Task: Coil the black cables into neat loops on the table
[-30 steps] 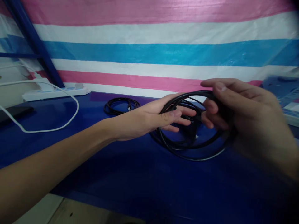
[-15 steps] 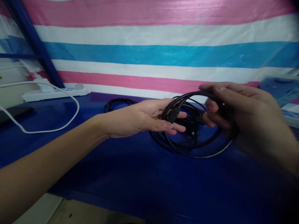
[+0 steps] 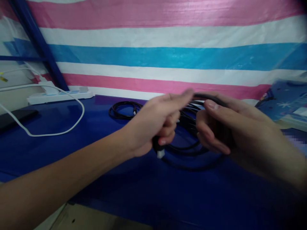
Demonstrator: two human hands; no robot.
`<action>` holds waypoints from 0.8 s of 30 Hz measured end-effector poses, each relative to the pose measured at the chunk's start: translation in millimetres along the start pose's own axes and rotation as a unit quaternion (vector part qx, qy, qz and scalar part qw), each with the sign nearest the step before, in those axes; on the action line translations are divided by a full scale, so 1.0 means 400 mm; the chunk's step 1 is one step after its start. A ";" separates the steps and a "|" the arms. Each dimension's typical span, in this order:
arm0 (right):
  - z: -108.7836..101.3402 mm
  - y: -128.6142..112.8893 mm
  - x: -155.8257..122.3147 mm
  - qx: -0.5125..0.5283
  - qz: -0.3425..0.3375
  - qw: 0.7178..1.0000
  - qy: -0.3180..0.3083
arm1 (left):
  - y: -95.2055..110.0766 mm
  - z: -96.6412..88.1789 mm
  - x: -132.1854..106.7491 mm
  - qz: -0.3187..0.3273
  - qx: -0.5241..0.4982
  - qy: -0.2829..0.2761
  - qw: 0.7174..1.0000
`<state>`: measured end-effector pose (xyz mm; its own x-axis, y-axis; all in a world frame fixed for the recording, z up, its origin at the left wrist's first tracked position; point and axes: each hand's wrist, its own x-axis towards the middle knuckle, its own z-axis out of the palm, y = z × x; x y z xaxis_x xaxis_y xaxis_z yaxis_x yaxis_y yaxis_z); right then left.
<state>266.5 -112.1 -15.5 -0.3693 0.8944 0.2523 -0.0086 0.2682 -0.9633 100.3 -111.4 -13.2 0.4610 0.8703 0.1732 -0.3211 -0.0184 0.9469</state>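
The back of the scene is filled by a striped tarp (image 3: 168,57) in pink, white and light blue, and a dark blue post (image 3: 38,44) is seen leaning across its left edge. Below it a glossy blue table (image 3: 96,172) is spread over the whole width.

At mid-frame, above the table, a black cable coil (image 3: 192,161) is held between both hands. Its upper loops are gripped by the right hand (image 3: 230,127), whose fingers are curled over the bundle with the thumb pressed on top. The lower loops hang just above the tabletop. The left hand (image 3: 153,127) is closed into a loose fist around the free end of the cable, and the plug (image 3: 160,154), with its pale tip, is seen sticking out beneath the curled fingers.

Half a second ago the left hand was laid open, palm up, with its fingers through the coil and the plug resting on them. Now those fingers are folded shut, and the plug is pointed down. The right hand's hold is little changed.

A blue printed box (image 3: 285,99) is set at the right edge; a star-like mark can be made out on it, but the print is too blurred to be read. On the far left a white power strip (image 3: 59,95) is placed against the tarp, and a white cord (image 3: 59,131) is looped in front of it. A second black cable (image 3: 122,110) is coiled on the table behind the left hand. A dark flat thing (image 3: 16,116) is seen at the left edge.
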 end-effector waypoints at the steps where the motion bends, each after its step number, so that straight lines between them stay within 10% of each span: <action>1: 0.005 0.003 0.000 0.021 0.007 1.000 -0.004 | 0.009 -0.006 0.002 0.025 -0.017 0.037 0.999; 7: 0.064 0.026 -0.025 0.079 -0.016 0.993 -0.083 | 0.049 -0.022 0.012 0.123 -0.082 0.135 0.980; 16: 0.088 0.057 -0.031 -0.205 -0.215 0.955 0.007 | 0.032 -0.007 0.012 0.082 -0.202 0.195 0.956; 24: 0.085 0.092 -0.007 -0.252 -0.278 0.927 0.005 | -0.043 0.015 0.010 0.015 -0.149 0.129 0.980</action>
<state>235.4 -116.9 -54.7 -0.4302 0.5702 0.6999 0.2410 0.8197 -0.5196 112.6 -110.7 -27.0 0.2357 0.9678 0.0887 -0.5766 0.0658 0.8143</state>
